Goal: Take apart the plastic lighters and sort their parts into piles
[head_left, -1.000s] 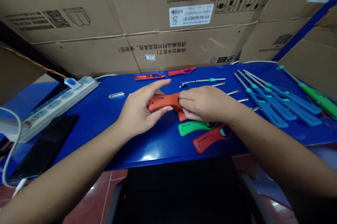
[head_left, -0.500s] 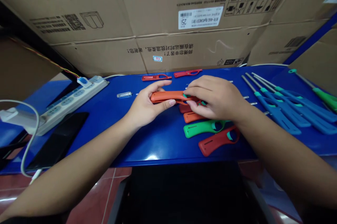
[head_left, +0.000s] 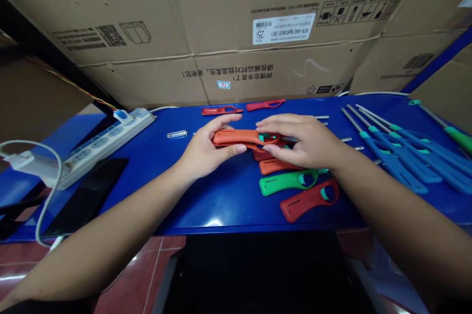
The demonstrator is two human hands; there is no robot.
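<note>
Both my hands hold an orange-red lighter handle (head_left: pixel 243 137) with a teal trigger part at its right end. My left hand (head_left: pixel 210 149) grips the nozzle end, and my right hand (head_left: pixel 304 142) pinches the looped end. Under my right hand lies an orange handle (head_left: pixel 276 166). Just below it are a green handle (head_left: pixel 285 182) and a red handle (head_left: pixel 308 200) with a teal insert. Two thin red shell halves (head_left: pixel 221 110) (head_left: pixel 265 105) lie at the back. Several blue long-nosed lighters (head_left: pixel 394 166) lie to the right.
The blue table (head_left: pixel 155 206) holds a power strip (head_left: pixel 106 149), a black phone (head_left: pixel 88 196), a clear small tube (head_left: pixel 177 134) and several steel rods (head_left: pixel 320 117). Cardboard boxes (head_left: pixel 258 24) stand along the back edge, and a green lighter (head_left: pixel 457 139) lies far right.
The orange-red handle has turned to lie more level, and its teal part now shows. My right hand has slid toward that end. The view has drifted slightly.
</note>
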